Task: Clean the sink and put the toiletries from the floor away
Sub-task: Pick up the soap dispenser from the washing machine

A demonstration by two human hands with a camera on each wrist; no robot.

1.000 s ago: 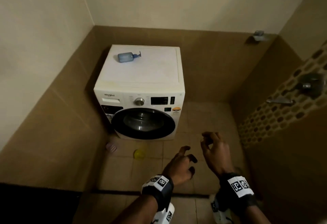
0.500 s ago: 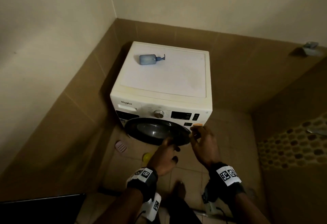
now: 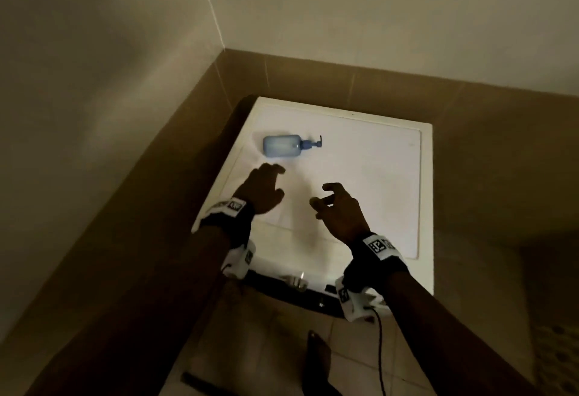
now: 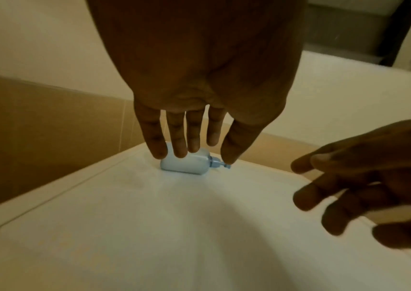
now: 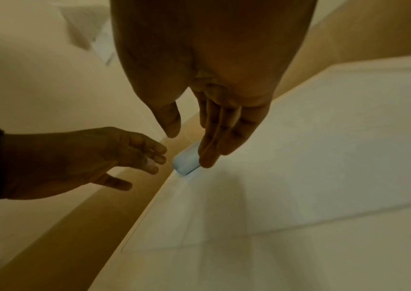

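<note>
A light blue pump bottle lies on its side at the back left of the white washing machine's top, pump pointing right. The bottle also shows in the left wrist view, and the bottle in the right wrist view. My left hand hovers just in front of the bottle, fingers loosely spread, holding nothing. The left hand has straight fingers. My right hand floats over the middle of the top, fingers relaxed and empty. The right hand touches nothing.
The washing machine stands in a corner, with brown tiled walls on the left and behind. Its control panel and knob face me below my wrists. My bare foot stands on the tiled floor in front.
I have come closer and both hands rose from in front of the machine's door to above its top. The left hand now nears the blue bottle; the floor items have left the view.
</note>
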